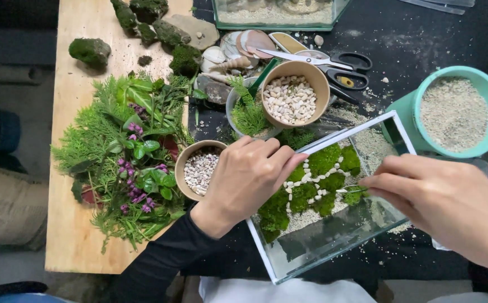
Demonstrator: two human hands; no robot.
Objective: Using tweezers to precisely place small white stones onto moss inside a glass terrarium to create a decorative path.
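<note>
Fingers of left hand (248, 178) pinch the rectangular clear glass tank's (333, 247) rim; right hand (445, 199) at three o'clock nips slim metal tweezers (351, 189) — tips hidden in green moss (303, 193).

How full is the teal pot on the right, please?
Nearly full. The teal pot stands upright, and pale sand reaches almost to its rim.
</note>
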